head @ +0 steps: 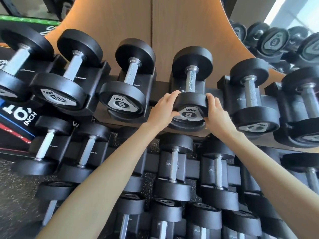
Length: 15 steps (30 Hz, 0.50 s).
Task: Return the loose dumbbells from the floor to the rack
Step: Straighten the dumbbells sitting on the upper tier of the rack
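Left hand and right hand clasp the 8 dumbbell's near head between them, likely seating it squarely in its rack cradle.

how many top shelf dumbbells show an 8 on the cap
2. The first 8 dumbbell sits cradled left of centre; the second 8 dumbbell, next on its right, has the left hand and right hand gripping its near head. Others may lie outside the frame.

Place: looked like a gym's free-weights corner.
Signs: showed tiered rack of numbered dumbbells, speckled rubber floor, mirror.
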Each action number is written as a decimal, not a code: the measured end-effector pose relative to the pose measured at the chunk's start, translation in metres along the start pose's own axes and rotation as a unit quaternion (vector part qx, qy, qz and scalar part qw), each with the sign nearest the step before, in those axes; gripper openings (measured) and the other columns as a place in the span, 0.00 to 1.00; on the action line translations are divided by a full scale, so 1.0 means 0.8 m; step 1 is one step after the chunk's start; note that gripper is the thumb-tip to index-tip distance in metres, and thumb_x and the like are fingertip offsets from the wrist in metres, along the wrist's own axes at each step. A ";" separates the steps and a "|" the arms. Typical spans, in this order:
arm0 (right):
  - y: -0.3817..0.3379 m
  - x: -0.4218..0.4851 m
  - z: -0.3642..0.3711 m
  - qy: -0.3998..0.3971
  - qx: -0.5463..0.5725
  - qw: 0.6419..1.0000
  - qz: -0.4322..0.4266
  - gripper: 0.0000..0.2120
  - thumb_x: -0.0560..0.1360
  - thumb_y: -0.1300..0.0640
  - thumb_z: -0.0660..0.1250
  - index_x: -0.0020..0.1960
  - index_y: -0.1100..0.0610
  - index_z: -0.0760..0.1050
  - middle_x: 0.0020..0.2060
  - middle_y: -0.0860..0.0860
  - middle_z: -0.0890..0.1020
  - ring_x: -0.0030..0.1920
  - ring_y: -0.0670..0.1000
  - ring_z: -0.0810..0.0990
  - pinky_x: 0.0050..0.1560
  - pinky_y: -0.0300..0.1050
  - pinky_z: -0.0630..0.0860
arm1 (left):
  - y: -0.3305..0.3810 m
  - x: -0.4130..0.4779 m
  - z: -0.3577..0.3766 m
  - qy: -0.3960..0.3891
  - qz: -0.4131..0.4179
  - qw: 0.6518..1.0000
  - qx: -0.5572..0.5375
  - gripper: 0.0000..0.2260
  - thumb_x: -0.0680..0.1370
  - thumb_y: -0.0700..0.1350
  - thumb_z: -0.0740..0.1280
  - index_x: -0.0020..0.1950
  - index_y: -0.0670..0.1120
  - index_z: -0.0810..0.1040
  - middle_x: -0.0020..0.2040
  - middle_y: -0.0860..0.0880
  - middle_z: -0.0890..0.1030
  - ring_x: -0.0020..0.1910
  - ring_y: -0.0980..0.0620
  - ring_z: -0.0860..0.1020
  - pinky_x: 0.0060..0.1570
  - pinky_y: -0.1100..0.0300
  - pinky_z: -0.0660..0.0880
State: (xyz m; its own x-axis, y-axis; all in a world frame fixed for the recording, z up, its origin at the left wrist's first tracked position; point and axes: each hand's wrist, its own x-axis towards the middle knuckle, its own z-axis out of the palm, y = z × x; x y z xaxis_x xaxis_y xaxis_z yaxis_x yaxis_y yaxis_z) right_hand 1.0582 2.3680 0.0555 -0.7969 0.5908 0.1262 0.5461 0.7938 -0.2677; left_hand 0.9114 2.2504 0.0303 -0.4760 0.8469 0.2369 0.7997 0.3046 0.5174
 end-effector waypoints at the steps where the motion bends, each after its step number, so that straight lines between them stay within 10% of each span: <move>1: 0.001 -0.003 -0.003 -0.015 0.000 1.000 -0.006 0.35 0.72 0.69 0.64 0.73 0.59 0.52 0.62 0.62 0.66 0.49 0.70 0.74 0.46 0.58 0.72 | 0.003 -0.001 -0.002 -0.006 0.000 1.000 0.028 0.29 0.76 0.44 0.70 0.73 0.44 0.60 0.62 0.42 0.72 0.61 0.43 0.72 0.51 0.48 0.74; 5: 0.007 -0.022 -0.021 -0.016 -0.076 0.995 -0.056 0.39 0.73 0.59 0.69 0.75 0.61 0.48 0.66 0.60 0.66 0.67 0.62 0.66 0.69 0.66 0.55 | 0.018 -0.012 -0.012 0.012 0.004 0.991 0.130 0.29 0.77 0.47 0.68 0.73 0.41 0.60 0.66 0.41 0.70 0.65 0.43 0.69 0.56 0.51 0.72; 15: -0.020 -0.093 -0.028 0.015 -0.122 0.977 -0.173 0.34 0.75 0.49 0.64 0.74 0.61 0.55 0.70 0.61 0.64 0.72 0.63 0.60 0.70 0.64 0.55 | 0.021 -0.147 -0.056 0.070 0.018 0.957 0.280 0.27 0.76 0.47 0.66 0.73 0.42 0.65 0.73 0.40 0.66 0.73 0.39 0.62 0.72 0.44 0.59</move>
State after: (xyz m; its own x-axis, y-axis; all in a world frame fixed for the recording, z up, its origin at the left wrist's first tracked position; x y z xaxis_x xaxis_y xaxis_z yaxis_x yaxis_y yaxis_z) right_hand 1.1142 2.3145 0.0715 -0.9388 0.2816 0.1984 0.2933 0.9555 0.0313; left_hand 0.9642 2.1362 0.0477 -0.4567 0.8065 0.3756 0.8690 0.4948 -0.0058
